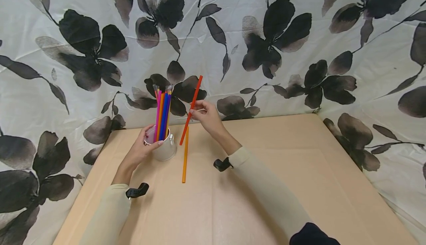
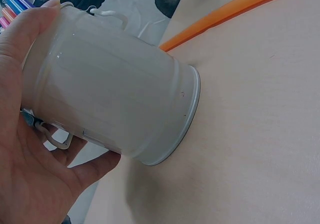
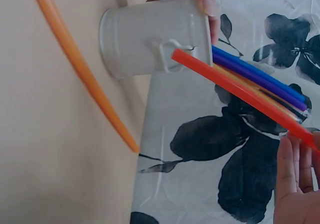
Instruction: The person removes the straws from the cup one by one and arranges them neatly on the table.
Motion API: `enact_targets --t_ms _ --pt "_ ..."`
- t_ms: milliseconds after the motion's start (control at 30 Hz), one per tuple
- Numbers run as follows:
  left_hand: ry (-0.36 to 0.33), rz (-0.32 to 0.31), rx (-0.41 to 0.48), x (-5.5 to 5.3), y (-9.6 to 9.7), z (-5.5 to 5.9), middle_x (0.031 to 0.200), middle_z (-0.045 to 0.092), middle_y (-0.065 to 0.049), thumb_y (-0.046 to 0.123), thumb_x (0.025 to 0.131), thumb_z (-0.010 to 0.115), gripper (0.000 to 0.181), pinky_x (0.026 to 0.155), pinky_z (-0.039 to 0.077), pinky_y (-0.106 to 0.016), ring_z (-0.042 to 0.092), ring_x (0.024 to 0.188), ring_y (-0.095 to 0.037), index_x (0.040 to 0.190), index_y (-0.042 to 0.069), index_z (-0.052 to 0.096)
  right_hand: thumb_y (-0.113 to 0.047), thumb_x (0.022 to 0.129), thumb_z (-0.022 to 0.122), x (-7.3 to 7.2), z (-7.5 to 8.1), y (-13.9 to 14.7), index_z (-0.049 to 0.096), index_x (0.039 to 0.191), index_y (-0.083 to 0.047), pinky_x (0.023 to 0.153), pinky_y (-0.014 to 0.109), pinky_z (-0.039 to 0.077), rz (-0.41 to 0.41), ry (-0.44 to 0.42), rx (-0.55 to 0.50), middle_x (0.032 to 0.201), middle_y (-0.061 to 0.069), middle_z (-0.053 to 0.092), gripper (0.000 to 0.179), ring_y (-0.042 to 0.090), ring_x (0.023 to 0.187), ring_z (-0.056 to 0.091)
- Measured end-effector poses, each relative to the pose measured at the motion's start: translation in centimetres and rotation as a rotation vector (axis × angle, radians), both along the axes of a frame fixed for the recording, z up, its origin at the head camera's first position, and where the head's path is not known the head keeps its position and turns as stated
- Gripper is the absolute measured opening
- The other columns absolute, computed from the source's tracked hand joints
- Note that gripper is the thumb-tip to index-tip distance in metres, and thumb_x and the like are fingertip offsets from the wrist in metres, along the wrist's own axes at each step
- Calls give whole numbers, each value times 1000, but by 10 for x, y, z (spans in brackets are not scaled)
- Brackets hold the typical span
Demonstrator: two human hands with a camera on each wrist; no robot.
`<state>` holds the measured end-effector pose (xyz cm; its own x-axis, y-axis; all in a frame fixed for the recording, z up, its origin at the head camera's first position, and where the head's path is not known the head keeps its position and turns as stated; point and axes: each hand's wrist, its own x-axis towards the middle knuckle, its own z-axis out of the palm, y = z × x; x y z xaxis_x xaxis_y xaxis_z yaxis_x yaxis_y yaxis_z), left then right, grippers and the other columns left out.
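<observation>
My left hand point(image 1: 139, 149) grips a white cup point(image 1: 166, 151) with small wire side handles, its thumb at the rim. In the left wrist view the fingers wrap round the white cup point(image 2: 115, 79). Several long sticks point(image 1: 163, 115) in pink, orange, blue and purple stand upright in it. To the right of the cup, my right hand point(image 1: 208, 118) pinches a slim red stick point(image 1: 196, 91) above its middle, tilted, its lower end angled down toward the table. An orange stick point(image 1: 185, 160) lies on the table just right of the cup.
The cup and orange stick are at the back left of a pale wooden-looking table point(image 1: 266, 148). A white cloth with dark flowers point(image 1: 233, 0) hangs behind the table and along its sides. Each wrist wears a small black camera point(image 1: 138, 190).
</observation>
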<state>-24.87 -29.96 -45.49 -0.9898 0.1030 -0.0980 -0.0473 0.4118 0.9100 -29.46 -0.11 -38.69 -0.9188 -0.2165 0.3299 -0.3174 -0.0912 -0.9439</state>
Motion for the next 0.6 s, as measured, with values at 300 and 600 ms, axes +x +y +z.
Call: enact_targets --t_ms 300,600 --pt "-11 3 -2 0 -1 0 164 17 -18 38 92 75 99 116 25 -69 17 150 -45 163 25 8 -2 97 66 2 -15 6 64 125 4 81 35 62 16 -67 41 105 18 62 29 25 92 73" --pt "-31 2 7 4 3 12 164 18 -20 34 92 75 97 116 24 -70 17 151 -45 162 22 9 2 96 66 4 -29 8 59 133 5 82 41 62 8 -158 59 112 24 64 38 36 100 71"
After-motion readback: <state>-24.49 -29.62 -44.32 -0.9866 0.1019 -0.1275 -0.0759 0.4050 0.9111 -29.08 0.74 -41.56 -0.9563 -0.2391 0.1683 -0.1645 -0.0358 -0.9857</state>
